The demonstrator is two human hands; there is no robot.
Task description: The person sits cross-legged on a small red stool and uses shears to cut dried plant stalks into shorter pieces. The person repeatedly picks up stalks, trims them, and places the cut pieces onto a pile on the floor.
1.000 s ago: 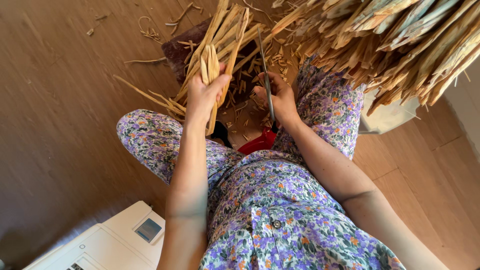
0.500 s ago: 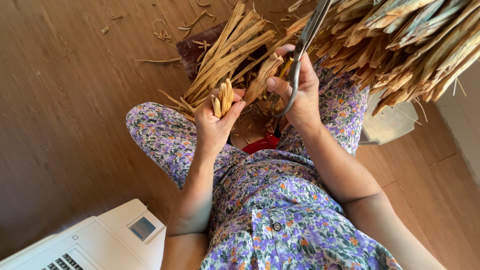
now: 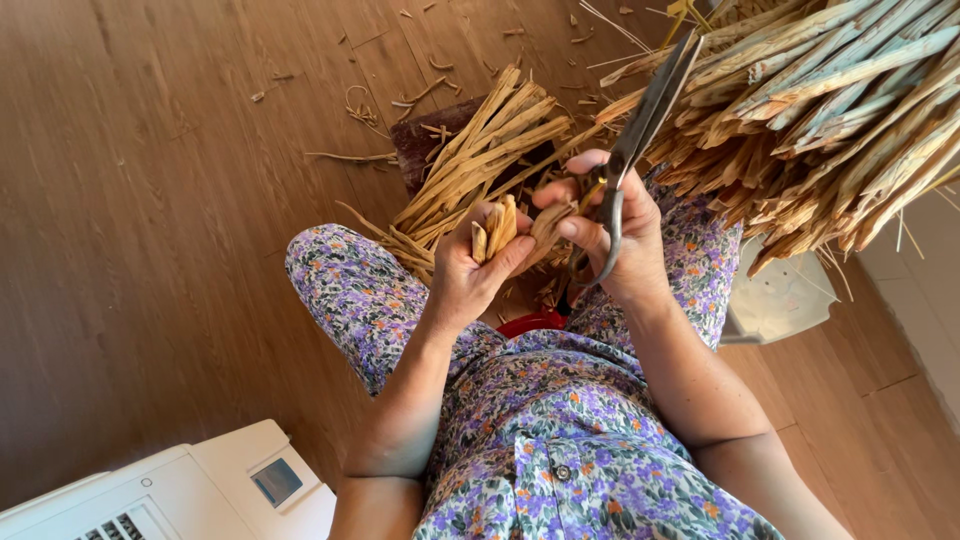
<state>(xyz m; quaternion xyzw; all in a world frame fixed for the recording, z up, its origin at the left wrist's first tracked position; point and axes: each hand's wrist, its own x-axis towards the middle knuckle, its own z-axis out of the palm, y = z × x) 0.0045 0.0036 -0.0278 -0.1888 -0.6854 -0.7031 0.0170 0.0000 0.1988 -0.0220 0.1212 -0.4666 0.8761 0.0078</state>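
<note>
Progress: sorted strips (image 3: 480, 165) lie heaped on the floor ahead of my knees; big bundle of uncut leaves (image 3: 830, 120) waits at right, so much remains.
Left hand (image 3: 470, 270): closed around short cut pieces (image 3: 496, 228), tan, dry, flat.
Right hand (image 3: 615, 240): fingers through scissors (image 3: 640, 140), blades together, pointing up.

Two hands in view: left hand (image 3: 465, 275), right hand (image 3: 610, 240). One pair of scissors (image 3: 640, 130), grey metal. One small clutch of short strip pieces (image 3: 495, 228), about three or four, exact number unclear. One loose bundle of long straw strips (image 3: 480, 160), too many to count. One large mass of dried leaves (image 3: 840, 110) at upper right, uncountable. One white appliance (image 3: 190, 490) at lower left. One red object (image 3: 530, 322), mostly hidden. Scattered scraps (image 3: 365, 105) on floor, a dozen or more.
</note>
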